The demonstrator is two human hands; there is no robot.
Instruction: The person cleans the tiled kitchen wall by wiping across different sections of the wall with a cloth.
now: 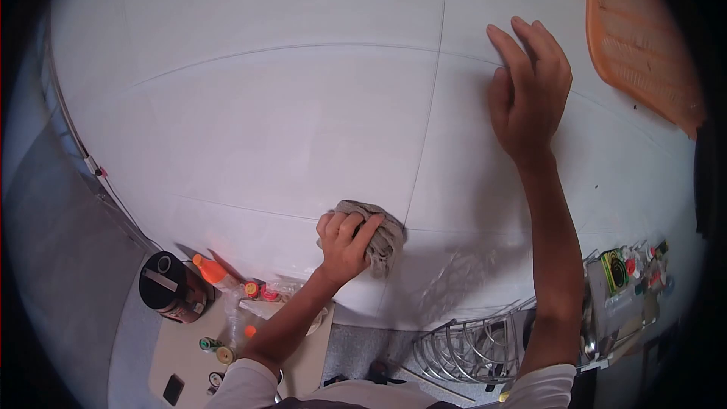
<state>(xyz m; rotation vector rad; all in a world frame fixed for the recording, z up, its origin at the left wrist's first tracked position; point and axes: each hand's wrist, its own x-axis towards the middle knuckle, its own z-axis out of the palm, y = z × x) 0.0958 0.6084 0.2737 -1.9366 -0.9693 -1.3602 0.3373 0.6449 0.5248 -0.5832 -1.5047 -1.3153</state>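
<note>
Fingers point(351, 224) of the left hand point(344, 256) are closed on a grey cloth point(389, 247), held against the white surface point(250, 136) near the middle. The right hand point(535, 102) is farther off to the right, fingers open and loosely curved; whether it touches the surface cannot be told. A phone point(173, 389) lies on the tabletop point(173, 352) at near left, a metal rack point(463, 348) at near right.

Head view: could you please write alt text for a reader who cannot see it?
A person's left hand holds a crumpled grey cloth against a white tiled wall; the right hand is open and empty, higher up. Below are a cluttered table and a metal wire rack.
</note>
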